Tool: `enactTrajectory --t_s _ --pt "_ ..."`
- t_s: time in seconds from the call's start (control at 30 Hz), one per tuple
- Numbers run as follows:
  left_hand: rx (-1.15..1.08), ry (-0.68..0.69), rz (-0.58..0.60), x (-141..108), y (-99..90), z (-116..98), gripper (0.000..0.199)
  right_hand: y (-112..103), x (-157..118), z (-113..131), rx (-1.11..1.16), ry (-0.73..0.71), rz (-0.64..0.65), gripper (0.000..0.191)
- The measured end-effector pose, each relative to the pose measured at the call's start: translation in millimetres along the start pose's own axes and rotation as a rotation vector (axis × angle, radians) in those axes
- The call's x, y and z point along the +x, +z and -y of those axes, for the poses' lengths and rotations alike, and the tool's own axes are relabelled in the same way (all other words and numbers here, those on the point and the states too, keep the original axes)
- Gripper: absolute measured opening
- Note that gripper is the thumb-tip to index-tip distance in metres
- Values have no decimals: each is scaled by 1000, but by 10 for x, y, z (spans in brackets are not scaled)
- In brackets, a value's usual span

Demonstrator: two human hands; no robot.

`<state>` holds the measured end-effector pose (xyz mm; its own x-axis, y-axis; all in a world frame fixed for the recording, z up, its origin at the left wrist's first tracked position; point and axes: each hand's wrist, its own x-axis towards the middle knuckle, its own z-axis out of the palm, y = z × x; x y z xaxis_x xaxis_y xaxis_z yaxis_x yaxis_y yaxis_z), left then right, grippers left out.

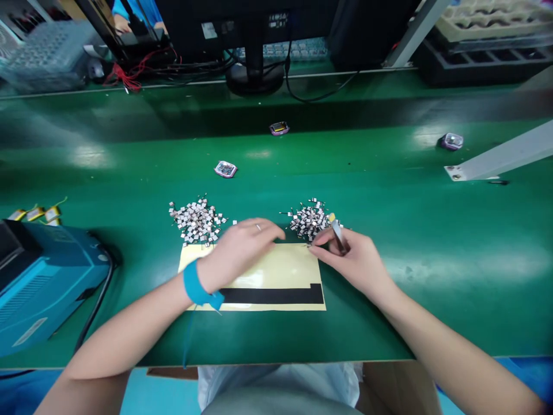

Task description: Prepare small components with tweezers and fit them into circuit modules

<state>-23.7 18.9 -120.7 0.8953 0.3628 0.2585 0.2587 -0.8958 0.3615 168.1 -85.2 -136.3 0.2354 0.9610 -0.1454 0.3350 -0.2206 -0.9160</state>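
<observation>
My left hand (244, 245) hovers over or rests on a pale yellow sheet (298, 265), fingers loosely stretched to the right with nothing visible in them. A blue band is round that wrist. At the sheet's upper right corner, my right hand (358, 256) is closed round a slim grey tool with a yellow end, which looks like tweezers (339, 235). Its thumb and fingertip meet at a tiny dark part, too small to name. Just beyond lies a pile of small silvery parts (309, 221), with a second pile of silvery parts (197, 222) to the left. A black strip (272, 295) crosses the sheet's near side.
A blue machine (47, 282) with a black cable stands at left, yellow-wrapped parts (37, 214) behind it. Small devices (225, 169) lie farther back on the green table. A monitor stand (254, 75) rises behind; a white metal bracket (501, 153) juts in from the right.
</observation>
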Motion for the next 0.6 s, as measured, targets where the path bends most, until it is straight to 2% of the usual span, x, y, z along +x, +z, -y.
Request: enactTrajectory --t_s 0.07,0.17,0.23,0.3,0.37,0.43,0.6 --pt "186 -101 142 -13 -168 188 18 -84 -40 26 -310 -162 -8 14" --pt "322 -138 273 -61 -275 402 27 -76 -229 77 -669 -328 224 3" --pt "367 -120 317 -78 -263 467 29 0 -387 90 -911 -390 326 14" --pt "412 -128 341 -61 -232 463 28 79 -512 87 -1114 -459 303 26" --pt "404 -152 318 -14 -207 399 24 128 -579 83 -1233 -538 226 33" --pt "276 -166 230 48 -182 291 22 146 -600 89 -1273 -601 166 36" --pt "-353 -212 14 135 -15 -29 16 160 -605 113 -1294 -625 162 32"
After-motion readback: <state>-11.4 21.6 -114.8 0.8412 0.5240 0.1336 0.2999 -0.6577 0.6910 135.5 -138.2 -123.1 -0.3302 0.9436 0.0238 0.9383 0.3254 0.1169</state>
